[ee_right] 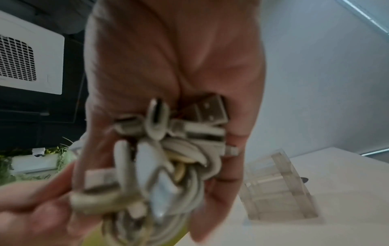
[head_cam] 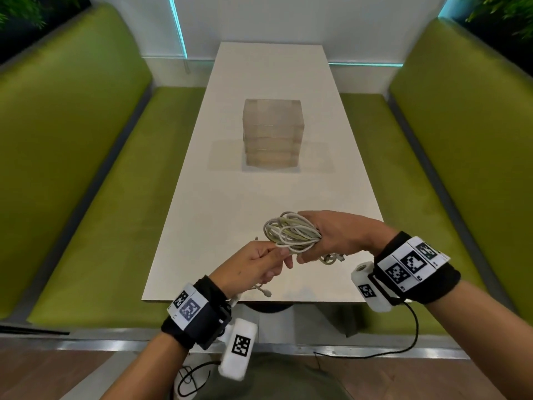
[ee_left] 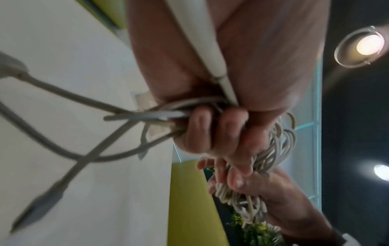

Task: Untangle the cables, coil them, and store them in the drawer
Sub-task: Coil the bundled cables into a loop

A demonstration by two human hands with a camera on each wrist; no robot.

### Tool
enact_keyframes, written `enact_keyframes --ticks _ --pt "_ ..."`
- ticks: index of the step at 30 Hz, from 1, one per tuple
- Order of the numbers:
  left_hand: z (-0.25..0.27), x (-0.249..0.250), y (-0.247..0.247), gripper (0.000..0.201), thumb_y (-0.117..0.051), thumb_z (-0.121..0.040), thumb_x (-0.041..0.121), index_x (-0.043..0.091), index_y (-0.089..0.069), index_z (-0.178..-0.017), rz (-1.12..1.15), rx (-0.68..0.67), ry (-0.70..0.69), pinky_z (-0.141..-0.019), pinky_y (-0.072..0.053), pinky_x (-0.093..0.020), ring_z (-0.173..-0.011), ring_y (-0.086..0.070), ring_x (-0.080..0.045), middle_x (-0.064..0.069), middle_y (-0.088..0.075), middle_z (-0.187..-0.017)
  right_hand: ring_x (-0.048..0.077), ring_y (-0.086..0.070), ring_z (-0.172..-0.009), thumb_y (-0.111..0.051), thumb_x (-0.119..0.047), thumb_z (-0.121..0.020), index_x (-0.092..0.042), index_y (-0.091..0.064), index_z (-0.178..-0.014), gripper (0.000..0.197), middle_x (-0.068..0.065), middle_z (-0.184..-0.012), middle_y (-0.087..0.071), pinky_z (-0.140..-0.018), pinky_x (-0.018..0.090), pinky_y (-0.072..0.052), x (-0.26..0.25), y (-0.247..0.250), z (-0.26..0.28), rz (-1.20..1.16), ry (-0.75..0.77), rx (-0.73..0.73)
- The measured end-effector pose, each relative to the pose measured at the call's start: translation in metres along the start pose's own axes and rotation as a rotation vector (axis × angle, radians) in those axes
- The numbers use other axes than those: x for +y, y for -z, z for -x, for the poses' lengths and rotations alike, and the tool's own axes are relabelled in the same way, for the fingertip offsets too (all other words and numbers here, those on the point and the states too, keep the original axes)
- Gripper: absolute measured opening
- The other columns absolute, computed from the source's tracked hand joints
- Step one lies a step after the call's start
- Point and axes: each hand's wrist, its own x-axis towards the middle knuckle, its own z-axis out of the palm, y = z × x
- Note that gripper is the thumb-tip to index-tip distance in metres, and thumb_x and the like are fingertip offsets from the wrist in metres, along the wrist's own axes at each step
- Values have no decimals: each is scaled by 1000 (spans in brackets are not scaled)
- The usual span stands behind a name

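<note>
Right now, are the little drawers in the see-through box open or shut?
Shut. On the clear drawer box, every drawer front sits flush with the stack and none sticks out. The cables are outside it, in the hands.

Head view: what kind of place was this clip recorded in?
Most likely a booth in a café, canteen or office lounge: green padded benches flank a long white table, with plants above. A clear drawer unit stands on it.

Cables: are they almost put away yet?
Not yet. The cables are bunched in loops in the right hand, while the left hand grips loose strands with plugs dangling. Left: finish untangling and coiling, then open the closed drawers on the table.
</note>
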Motion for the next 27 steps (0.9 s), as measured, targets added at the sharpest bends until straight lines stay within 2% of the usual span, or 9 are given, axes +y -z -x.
enact_keyframes --ticks 2,4,7,9,11,14,17,23,27 --pt "1 -1 4 34 -44 -95 39 12 -65 -89 -104 -55 23 -53 -38 -21 -50 -43 -13 -1 -55 -62 -3 -57 -57 -73 -24 -79 -25 -59 -88 16 -9 -73 -64 -52 13 -43 0 1 2 85 -24 -22" --pt "4 -4 13 35 -46 -96 41 12 -66 -98 -98 -56 38 -67 -49 -25 -66 -61 -18 -2 -68 -79 -4 -51 -46 -70 -20 -82 -31 -55 -73 20 -11 -62 -57 -44 11 -37 -1 2 5 186 -47 -43" --pt "6 -8 26 39 -51 -90 42 14 -60 -115 116 75 73 -93 -51 -37 -101 -67 -24 -4 -71 -109 0 -49 -48 -66 -18 -83 -29 -53 -72 20 -12 -61 -56 -50 16 -38 -2 1 7 332 -80 -90" --pt "2 -6 26 46 -51 -86 48 19 -55 -121 95 164 48 -100 -47 -36 -111 -63 -20 -3 -68 -119 7 -51 -53 -61 -19 -84 -25 -55 -80 9 -9 -65 -57 -57 23 -41 -6 -7 4 518 -79 -174" --pt "-5 0 16 59 -54 -77 60 23 -53 -123 -25 136 55 -99 -46 -32 -111 -62 -15 0 -67 -120 17 -55 -65 -58 -23 -86 -23 -59 -92 5 -3 -79 -64 -66 28 -45 -15 -18 0 721 -31 -221" --pt "-11 4 -3 71 -64 -67 66 32 -45 -127 -289 -69 194 -91 -47 -26 -103 -61 -4 7 -63 -120 24 -56 -72 -55 -25 -90 -17 -59 -103 15 4 -86 -64 -66 31 -44 -26 -27 -6 874 25 -229" --pt "-10 2 -13 37 -76 -77 38 30 -56 -108 -310 -164 230 -66 -45 -17 -72 -58 6 14 -62 -91 21 -54 -68 -57 -26 -88 -17 -61 -102 16 2 -87 -67 -65 31 -45 -32 -25 -10 900 49 -222" --pt "-12 -8 -13 24 -73 -77 8 14 -60 -95 -172 -23 173 -81 -56 -52 -68 -68 -24 -6 -67 -82 10 -54 -56 -65 -32 -83 -21 -63 -99 20 -6 -66 -61 -60 27 -45 -36 -15 -12 692 14 -247" --pt "-9 -14 -11 27 -68 -80 14 11 -58 -105 -233 -40 170 -69 -56 -49 -59 -63 -20 -12 -65 -86 8 -49 -53 -64 -24 -85 -18 -58 -93 11 -8 -64 -54 -52 20 -37 -35 -15 -13 550 16 -369"
